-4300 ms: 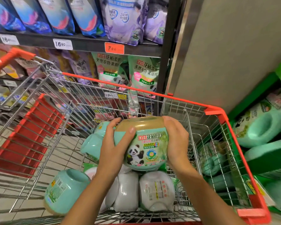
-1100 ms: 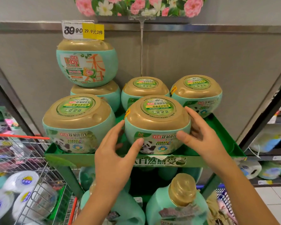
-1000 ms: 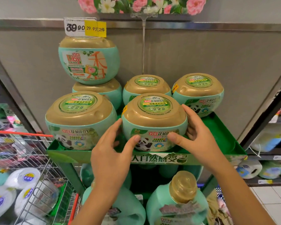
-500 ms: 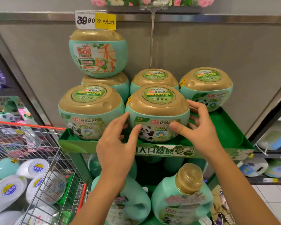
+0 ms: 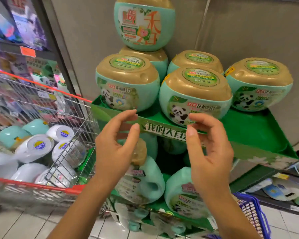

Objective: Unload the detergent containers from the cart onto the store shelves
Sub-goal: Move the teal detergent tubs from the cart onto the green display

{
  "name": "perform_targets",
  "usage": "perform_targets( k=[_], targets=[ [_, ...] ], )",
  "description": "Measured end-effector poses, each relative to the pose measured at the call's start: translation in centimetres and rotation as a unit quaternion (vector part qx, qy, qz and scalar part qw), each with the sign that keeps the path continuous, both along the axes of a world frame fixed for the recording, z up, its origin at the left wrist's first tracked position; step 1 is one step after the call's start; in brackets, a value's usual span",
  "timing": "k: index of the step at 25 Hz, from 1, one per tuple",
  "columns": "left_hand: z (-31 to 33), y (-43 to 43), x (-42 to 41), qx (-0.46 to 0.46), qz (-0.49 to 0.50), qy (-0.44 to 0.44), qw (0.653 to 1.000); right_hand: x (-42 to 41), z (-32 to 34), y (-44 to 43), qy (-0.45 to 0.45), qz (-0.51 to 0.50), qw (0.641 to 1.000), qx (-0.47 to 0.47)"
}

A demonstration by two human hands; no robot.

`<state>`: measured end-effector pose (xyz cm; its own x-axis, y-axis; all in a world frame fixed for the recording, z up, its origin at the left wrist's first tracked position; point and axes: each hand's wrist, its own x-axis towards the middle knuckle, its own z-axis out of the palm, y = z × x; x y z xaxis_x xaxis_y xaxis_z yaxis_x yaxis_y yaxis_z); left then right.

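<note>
A round mint-green detergent tub with a tan lid and a panda label (image 5: pixel 195 95) stands at the front of the green display shelf (image 5: pixel 248 135), among several like it. My left hand (image 5: pixel 114 145) and my right hand (image 5: pixel 209 149) hover just in front of and below it, fingers loosely curled, holding nothing. To the left, the red-rimmed wire cart (image 5: pixel 41 187) holds several mint and white tubs (image 5: pixel 34 147).
Green detergent jugs (image 5: pixel 145 180) fill the lower shelf under my hands. A blue basket (image 5: pixel 250 214) sits at the lower right. Pouches hang on dark shelving at the upper left. A grey wall panel backs the display.
Both hands have let go of the panda tub and drawn back toward me. The tub stays on the green shelf. My view has swung left and down toward the cart.
</note>
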<state>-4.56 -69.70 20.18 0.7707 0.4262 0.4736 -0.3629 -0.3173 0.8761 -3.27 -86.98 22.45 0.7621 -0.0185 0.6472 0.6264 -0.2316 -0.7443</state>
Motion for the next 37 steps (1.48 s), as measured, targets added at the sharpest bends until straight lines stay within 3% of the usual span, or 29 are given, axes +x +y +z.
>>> perform_targets(
  k=[4,9,12,15,20,28,33,37],
  targets=[
    [-5.0,4.5,-7.7,-0.092,0.100,0.098,0.986,-3.8,-4.4,5.4,0.114,0.223,0.961,-0.114],
    [-9.7,11.9,-19.2,-0.134,0.235,0.240,0.932,-6.6,-10.1,12.5,0.238,0.342,0.892,-0.179],
    [-11.6,15.9,-25.6,-0.160,0.291,0.283,0.900,-8.3,-12.9,17.4,0.277,0.383,0.850,-0.234],
    [-12.9,20.6,-30.2,-0.198,0.338,0.310,0.866,-10.5,-15.2,23.1,0.287,0.394,0.832,-0.265],
    [-13.6,29.5,-33.6,-0.180,0.336,0.346,0.857,-12.5,-16.9,31.9,0.311,0.387,0.822,-0.278],
    [-11.8,41.0,-28.0,-0.189,0.320,0.287,0.883,-9.0,-14.0,44.9,0.348,0.398,0.834,-0.157],
    [-9.8,51.9,-16.6,-0.155,0.289,0.217,0.919,0.2,-12.8,55.7,0.306,0.397,0.857,-0.121],
    [-9.1,62.2,-4.9,-0.186,0.232,0.234,0.925,9.2,-13.1,64.6,0.314,0.363,0.870,-0.113]
  ],
)
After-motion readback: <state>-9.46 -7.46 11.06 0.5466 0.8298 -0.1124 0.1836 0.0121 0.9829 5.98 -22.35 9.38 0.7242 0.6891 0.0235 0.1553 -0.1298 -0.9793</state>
